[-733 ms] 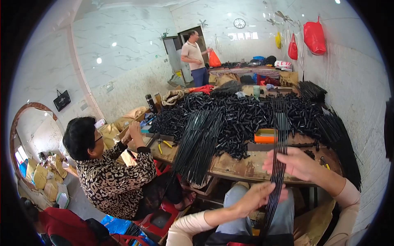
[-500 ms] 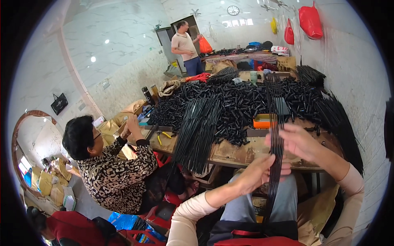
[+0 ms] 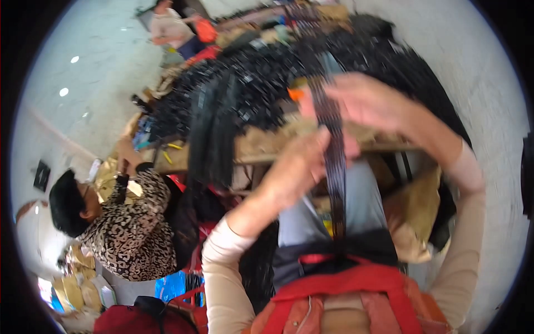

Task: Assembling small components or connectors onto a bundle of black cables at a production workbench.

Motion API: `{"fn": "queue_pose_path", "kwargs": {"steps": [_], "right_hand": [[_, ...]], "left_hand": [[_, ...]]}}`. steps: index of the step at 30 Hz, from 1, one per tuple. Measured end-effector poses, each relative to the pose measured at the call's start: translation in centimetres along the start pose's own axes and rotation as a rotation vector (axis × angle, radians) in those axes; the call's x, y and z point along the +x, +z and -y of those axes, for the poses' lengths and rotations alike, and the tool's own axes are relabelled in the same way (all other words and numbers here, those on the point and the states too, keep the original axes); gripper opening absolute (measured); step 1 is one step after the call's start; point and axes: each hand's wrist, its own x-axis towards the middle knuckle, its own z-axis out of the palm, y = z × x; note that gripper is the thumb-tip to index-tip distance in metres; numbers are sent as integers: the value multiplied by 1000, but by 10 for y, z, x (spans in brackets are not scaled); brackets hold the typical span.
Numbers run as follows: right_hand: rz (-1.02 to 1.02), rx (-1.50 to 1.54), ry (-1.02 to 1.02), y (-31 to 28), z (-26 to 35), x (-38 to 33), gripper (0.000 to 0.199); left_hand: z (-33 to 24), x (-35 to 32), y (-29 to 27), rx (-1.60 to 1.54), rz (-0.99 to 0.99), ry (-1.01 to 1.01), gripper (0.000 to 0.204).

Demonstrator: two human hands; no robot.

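A flat bundle of thin black rods [image 3: 335, 167] stands on end in front of me, running from above my lap up over the table edge. My left hand [image 3: 297, 167] is closed round its middle, with fingertips showing past the right side. Higher up, my right hand [image 3: 367, 100] is at the same rods, its fingers passing behind them and showing on the left side. Motion blur softens both hands and the rods' upper ends.
Short black tubular parts [image 3: 256, 89] lie heaped on the wooden table [image 3: 256, 146]. Another bunch of black rods [image 3: 214, 128] overhangs its front edge. An orange box [image 3: 296, 93] is partly hidden by my hands. A co-worker in a patterned top [image 3: 133, 234] sits at left; another person [image 3: 172, 30] stands behind.
My view has tipped downward and turned, so the table sits higher and further left and more of my lap shows. Both hands stay at the rods, which have moved with them.
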Motion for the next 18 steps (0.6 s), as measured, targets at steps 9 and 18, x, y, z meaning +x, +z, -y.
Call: {"fn": "queue_pose_path", "kwargs": {"steps": [9,18], "right_hand": [[-216,-133,9,21,10,-7,36],[-257,-724,-179,21,-95,-41,19]], "left_hand": [[1,26,-9,53,30,-15,43],[58,37,-67,-314,-216,-242,57]]}}
